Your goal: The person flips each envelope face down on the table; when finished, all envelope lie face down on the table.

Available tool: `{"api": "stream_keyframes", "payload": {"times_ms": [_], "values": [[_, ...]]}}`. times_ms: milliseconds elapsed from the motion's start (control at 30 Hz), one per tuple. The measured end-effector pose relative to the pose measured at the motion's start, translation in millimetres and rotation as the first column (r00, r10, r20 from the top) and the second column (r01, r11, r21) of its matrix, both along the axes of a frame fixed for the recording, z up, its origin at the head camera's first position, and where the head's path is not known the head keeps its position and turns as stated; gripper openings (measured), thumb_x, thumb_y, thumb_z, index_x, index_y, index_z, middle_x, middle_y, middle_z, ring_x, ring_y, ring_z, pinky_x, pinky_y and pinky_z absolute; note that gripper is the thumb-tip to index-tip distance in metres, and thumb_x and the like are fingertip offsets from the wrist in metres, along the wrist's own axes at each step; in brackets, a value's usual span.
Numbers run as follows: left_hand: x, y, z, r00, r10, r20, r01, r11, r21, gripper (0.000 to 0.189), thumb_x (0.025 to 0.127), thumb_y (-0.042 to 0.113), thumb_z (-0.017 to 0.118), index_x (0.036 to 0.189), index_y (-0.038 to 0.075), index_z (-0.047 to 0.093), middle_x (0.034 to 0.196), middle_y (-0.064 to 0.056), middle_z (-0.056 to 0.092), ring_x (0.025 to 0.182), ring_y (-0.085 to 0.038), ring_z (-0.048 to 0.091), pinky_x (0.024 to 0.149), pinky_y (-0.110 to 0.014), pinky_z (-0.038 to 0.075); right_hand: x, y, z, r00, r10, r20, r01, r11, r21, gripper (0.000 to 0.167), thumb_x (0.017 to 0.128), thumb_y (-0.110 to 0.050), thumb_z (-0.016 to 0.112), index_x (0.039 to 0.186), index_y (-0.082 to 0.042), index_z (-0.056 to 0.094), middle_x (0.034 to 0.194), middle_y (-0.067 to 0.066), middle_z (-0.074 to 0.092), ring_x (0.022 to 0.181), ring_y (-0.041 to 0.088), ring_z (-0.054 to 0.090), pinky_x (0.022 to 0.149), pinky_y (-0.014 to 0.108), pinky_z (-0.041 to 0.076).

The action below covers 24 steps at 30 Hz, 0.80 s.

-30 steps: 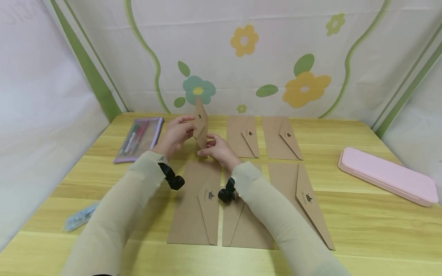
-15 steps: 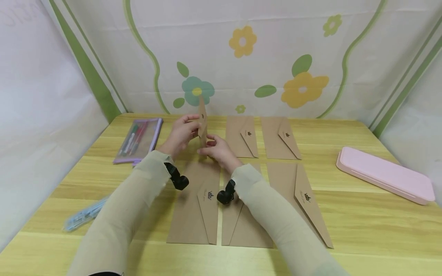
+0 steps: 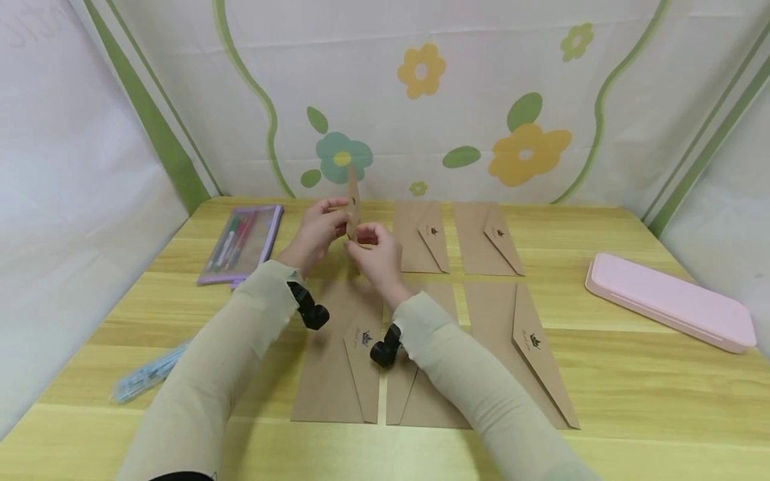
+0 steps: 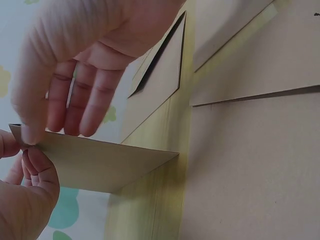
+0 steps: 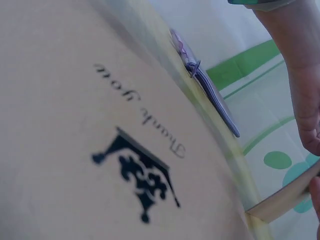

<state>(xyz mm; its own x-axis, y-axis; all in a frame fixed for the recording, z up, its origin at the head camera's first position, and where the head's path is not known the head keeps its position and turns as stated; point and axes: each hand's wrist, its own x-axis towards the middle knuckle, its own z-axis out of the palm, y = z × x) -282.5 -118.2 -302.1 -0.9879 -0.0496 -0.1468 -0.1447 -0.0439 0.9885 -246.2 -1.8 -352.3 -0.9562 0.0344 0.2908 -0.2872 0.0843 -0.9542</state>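
Note:
A kraft-paper envelope (image 3: 353, 194) stands upright above the back left of the table, almost edge-on in the head view. My left hand (image 3: 315, 230) pinches its left side between thumb and fingers. On the other side, my right hand (image 3: 380, 257) pinches the same envelope near the thumb of the left. The left wrist view shows both sets of fingertips meeting at one edge of the envelope (image 4: 100, 162), its blank face visible. Beneath the hands lies a flat envelope (image 3: 325, 381) with a crown and "Thank you" print, which fills much of the right wrist view.
More flat envelopes lie in rows: two at the back, a left one (image 3: 415, 240) and a right one (image 3: 475, 240), and a front right one (image 3: 496, 347). A mesh pouch (image 3: 265, 234) with pens, a pale blue packet (image 3: 147, 374) and a pink case (image 3: 668, 300) surround them.
My right hand has shifted from the lower edge of the upright envelope up towards its middle. The envelope has turned more edge-on; my left hand moved slightly right with it.

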Motion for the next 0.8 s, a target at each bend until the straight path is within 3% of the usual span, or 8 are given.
{"api": "stream_keyframes", "payload": {"times_ms": [167,300,567,800], "values": [[0.3,2.1,1.5,1.0,0.004,0.004,-0.005,1.0,0.01,0.04,0.087,0.003,0.057,0.126,0.008,0.051,0.096,-0.005,0.052,0.075,-0.013,0.05,0.07,-0.023,0.047,2.5,-2.7,0.4,0.997,-0.029,-0.078,0.033,0.998,0.059,0.016,0.08,-0.008,0.069,0.093,-0.002,0.064,0.092,0.01,0.067,0.086,0.018,0.062,0.075,0.022,0.054],[0.3,2.6,0.1,1.0,-0.004,0.01,0.004,0.999,0.042,0.041,0.088,0.003,0.057,0.127,0.006,0.05,0.099,-0.005,0.054,0.075,-0.012,0.052,0.067,-0.019,0.048,4.0,-3.3,-0.3,0.994,-0.051,-0.1,0.062,0.992,0.112,0.012,0.082,-0.006,0.067,0.092,-0.001,0.065,0.09,0.009,0.068,0.083,0.018,0.062,0.073,0.022,0.054],[0.3,2.6,-2.3,1.0,-0.022,0.004,0.021,0.999,0.05,0.041,0.089,0.004,0.056,0.128,0.006,0.048,0.127,-0.016,0.05,0.094,-0.019,0.056,0.09,-0.031,0.048,5.3,-5.7,0.4,0.988,-0.093,-0.121,0.113,0.979,0.171,0.011,0.082,-0.006,0.066,0.09,0.001,0.067,0.087,0.01,0.069,0.078,0.019,0.063,0.067,0.022,0.053],[0.1,3.0,-3.2,1.0,-0.012,0.018,0.011,0.998,0.061,0.04,0.089,0.006,0.056,0.128,0.006,0.047,0.119,-0.012,0.052,0.089,-0.014,0.055,0.089,-0.031,0.048,7.5,-7.4,1.5,0.975,-0.131,-0.181,0.175,0.953,0.249,0.008,0.081,-0.006,0.066,0.086,0.0,0.068,0.08,0.009,0.069,0.07,0.017,0.062,0.061,0.022,0.051]]}}
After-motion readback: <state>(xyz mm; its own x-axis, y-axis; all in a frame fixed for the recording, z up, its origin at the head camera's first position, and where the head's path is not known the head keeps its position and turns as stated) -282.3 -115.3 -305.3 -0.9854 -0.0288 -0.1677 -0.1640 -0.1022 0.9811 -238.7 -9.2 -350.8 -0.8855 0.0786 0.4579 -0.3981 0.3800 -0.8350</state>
